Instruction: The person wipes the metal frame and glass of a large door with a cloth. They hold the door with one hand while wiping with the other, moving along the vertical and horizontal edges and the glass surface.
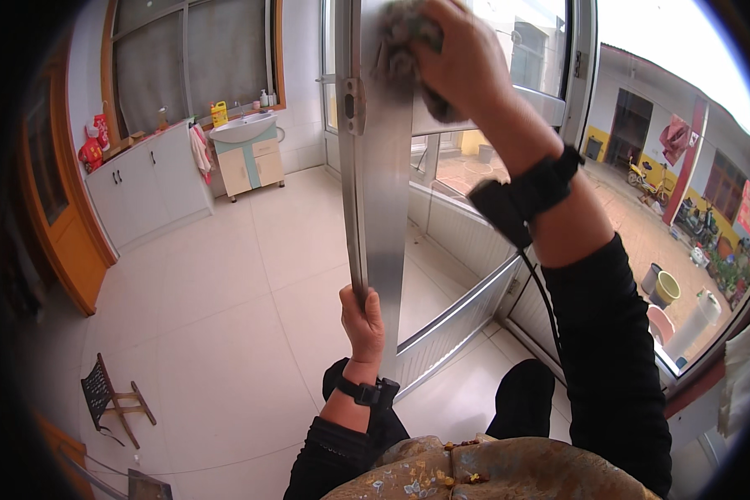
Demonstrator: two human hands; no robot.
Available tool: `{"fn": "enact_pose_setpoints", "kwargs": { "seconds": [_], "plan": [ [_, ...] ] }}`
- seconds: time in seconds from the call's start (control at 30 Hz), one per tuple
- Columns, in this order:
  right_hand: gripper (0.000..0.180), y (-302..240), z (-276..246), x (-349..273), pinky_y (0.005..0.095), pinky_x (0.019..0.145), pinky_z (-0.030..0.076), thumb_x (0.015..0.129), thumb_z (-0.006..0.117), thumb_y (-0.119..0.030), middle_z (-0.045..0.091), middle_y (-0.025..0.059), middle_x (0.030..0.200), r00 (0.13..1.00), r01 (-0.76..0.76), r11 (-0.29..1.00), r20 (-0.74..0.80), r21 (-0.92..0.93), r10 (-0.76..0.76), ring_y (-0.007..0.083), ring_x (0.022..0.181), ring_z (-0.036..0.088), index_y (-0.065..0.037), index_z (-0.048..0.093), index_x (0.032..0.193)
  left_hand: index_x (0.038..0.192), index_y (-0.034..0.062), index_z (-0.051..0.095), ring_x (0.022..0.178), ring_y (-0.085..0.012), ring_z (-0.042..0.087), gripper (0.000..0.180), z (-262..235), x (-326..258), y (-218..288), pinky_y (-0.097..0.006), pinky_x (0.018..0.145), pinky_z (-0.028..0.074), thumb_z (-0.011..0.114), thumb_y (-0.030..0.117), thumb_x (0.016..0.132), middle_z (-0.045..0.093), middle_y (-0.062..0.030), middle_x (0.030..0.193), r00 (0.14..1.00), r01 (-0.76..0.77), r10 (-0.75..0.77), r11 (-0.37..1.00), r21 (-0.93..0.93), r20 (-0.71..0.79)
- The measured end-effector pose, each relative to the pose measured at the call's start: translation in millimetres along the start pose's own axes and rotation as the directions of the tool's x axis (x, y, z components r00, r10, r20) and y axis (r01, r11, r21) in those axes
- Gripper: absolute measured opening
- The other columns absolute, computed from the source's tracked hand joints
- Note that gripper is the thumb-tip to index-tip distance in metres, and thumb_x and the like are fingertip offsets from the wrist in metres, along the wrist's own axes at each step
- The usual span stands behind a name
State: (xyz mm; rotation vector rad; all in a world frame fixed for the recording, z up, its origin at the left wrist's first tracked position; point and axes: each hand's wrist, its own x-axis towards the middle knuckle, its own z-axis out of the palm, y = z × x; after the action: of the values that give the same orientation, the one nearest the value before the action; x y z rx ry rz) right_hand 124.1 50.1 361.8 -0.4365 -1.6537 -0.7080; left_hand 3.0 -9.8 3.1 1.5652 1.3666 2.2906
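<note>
Right hand: up top, my right hand (467, 62) is curled firmly round a bunched cloth, fingers closed with a wad of it in the palm.
Cloth: here's the grey cloth (404, 37), just left of my right knuckles, over the upper face of the frame; blur hides how firmly it touches.
Left hand: well below, my left hand (362, 327) is wrapped snugly round the near edge, thumb lying up along it.
Door frame: the silver metal door frame (385, 192) stands upright between my two grips, a lock plate (354, 107) on its edge, straight above my left fist and below-left of the cloth.
Wrists: a black strap (358, 392) just below my left grip; a black band (548, 185) with a boxy piece and cable below my right.
Stool: down and left of my left grip, well apart, a folding stool (117, 398).
Washbasin: up and left of my left fist, across the room, a white washbasin (243, 127), a yellow jug (218, 113) at its back.
Yard: right of and below my right grip, beyond the glass, an olive bucket (666, 287).
</note>
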Motion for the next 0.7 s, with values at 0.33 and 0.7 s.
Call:
{"fn": "enact_pose_setpoints", "kwargs": {
  "seconds": [0.33,0.7],
  "plan": [
    [0.018,1.0,-5.0,42.9,0.0468,0.085,0.049,0.085,0.056,-0.004,0.059,0.019,0.106,0.999,0.041,0.999,0.001,-0.009,-0.041,0.0408,0.1,0.059,-0.002,0.059,0.103,0.102,0.0062,0.046,0.075,-0.0198,0.053,0.03,-1.1,-1.4,-0.4,-0.032,0.071,0.047,0.049,0.036,0.103,0.052,-0.0066,0.086,0.999,0.035,-0.036,0.999,0.02,0.035],
    [0.015,-49.4,-8.7,-187.0,0.0338,0.064,0.042,0.069,0.062,-0.013,0.046,0.0049,0.08,0.874,0.291,0.947,0.366,0.132,-0.32,0.0212,0.074,0.053,-0.011,0.051,0.079,0.106,0.0038,0.046,0.081,-0.0231,0.053,0.028,2.4,-1.3,-1.5,-0.033,0.076,0.046,0.047,0.032,0.103,0.051,-0.0096,0.089,1.0,0.022,-0.023,0.996,0.082,0.016]
  ]
}}
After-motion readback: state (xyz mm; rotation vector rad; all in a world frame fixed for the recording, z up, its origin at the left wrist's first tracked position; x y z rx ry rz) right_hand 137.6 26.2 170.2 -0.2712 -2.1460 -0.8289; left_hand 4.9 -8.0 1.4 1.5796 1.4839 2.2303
